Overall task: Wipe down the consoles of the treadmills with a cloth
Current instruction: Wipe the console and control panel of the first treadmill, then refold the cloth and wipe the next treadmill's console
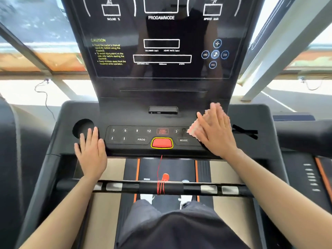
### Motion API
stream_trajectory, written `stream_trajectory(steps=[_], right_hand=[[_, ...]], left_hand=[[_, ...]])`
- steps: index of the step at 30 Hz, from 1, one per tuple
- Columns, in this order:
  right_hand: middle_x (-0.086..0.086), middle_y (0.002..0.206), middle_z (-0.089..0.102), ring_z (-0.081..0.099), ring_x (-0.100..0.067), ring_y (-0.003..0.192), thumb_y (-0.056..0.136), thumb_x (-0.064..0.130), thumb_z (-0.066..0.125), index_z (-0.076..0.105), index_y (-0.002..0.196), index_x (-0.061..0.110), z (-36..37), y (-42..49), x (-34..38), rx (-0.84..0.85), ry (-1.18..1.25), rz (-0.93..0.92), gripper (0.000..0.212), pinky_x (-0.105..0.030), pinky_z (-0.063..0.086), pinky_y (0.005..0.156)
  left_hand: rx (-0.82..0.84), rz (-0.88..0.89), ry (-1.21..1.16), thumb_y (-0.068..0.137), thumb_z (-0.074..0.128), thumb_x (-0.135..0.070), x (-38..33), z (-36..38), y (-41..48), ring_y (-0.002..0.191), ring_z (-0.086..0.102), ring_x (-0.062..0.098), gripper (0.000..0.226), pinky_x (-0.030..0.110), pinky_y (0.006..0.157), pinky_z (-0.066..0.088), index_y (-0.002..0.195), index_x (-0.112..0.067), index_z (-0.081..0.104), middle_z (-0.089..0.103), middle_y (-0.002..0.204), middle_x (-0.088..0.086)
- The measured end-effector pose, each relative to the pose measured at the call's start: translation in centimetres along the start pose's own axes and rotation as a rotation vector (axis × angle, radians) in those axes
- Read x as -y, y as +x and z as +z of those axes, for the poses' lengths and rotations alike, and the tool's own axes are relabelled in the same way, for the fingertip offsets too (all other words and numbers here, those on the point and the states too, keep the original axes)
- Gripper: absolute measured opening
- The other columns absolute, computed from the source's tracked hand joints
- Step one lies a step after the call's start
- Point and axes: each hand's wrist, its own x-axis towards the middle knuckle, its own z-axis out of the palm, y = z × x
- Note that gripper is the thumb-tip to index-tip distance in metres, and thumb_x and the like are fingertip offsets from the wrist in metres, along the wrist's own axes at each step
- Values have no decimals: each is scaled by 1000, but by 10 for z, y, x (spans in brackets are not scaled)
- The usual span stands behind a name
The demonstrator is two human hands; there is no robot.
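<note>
A black treadmill console [129,112] fills the middle of the head view, with a dark display panel [161,42] above and a button strip [142,135] below. My right hand [215,130] lies flat with straight fingers on a pink cloth [193,129], pressing it onto the right side of the console beside the MODE button. My left hand [91,150] rests flat on the console's left part, just below the round cup holder [81,128]. A red stop button [162,142] sits between my hands.
A handlebar [179,188] with a red safety cord [160,187] wound on it crosses in front of me. The running belt [167,169] lies below. A second treadmill [305,137] stands to the right. Windows and slanted steel beams lie beyond.
</note>
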Motion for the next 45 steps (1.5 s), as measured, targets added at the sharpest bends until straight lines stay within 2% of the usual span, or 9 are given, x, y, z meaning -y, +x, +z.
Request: stream_trajectory(steps=[4,8,25,29,33,35,39,43,45], right_hand=[[-33,164,11,11,-45,155,93,67,39,17,160,8,6,-16,24,-7,77,299,91,-55,17,124],[-29,164,20,14,-40,156,97,66,18,24,155,-5,15,-17,66,1,56,321,92,-50,13,128],[-16,167,24,14,-32,158,109,37,22,28,159,5,31,51,317,-18,60,-95,60,-48,16,128],[-13,166,29,19,-29,157,109,35,19,32,157,7,37,52,345,21,60,-247,58,-45,22,127],[-10,161,38,22,-27,155,110,25,42,44,149,10,33,34,353,30,230,-390,42,-40,18,126],[-11,153,50,32,-25,151,107,18,51,55,139,10,21,18,357,115,466,-365,34,-37,15,124],[4,101,74,69,-14,101,108,35,47,68,109,22,-14,-29,353,223,902,-55,25,-39,47,98],[-3,98,77,67,-13,92,104,36,53,76,106,12,-29,-92,329,79,1000,94,33,-27,51,88],[-6,87,70,63,-20,85,100,46,51,75,99,13,-33,-130,313,28,981,144,41,-35,48,82]], left_hand=[[-14,-8,-39,106,19,-38,-1,0,0,157,16,29,56,53,124,6,158,-22,33,32,166,4],[12,11,-20,106,19,-39,2,-5,1,156,19,29,56,53,124,11,158,-22,33,33,165,4],[145,470,-137,104,43,-34,78,-24,11,156,22,24,50,42,122,21,150,-15,48,35,164,6],[169,356,-405,100,48,-23,89,-38,-2,153,30,24,45,42,123,27,141,-8,57,47,155,5],[150,272,-544,94,50,-13,97,-54,-15,143,42,17,45,27,120,29,137,-8,60,56,143,-3],[165,291,-568,91,51,-9,98,-61,-18,135,48,13,46,17,116,28,136,-8,60,57,138,-6],[261,367,-628,88,50,-7,94,-74,-31,122,56,12,45,22,108,39,131,-8,63,65,131,-1],[410,450,-674,90,52,-22,85,-82,-61,114,60,10,41,34,101,48,129,-16,65,67,124,-7],[510,502,-691,88,51,-30,75,-86,-86,114,61,8,43,34,99,49,128,-22,65,67,122,-12]])
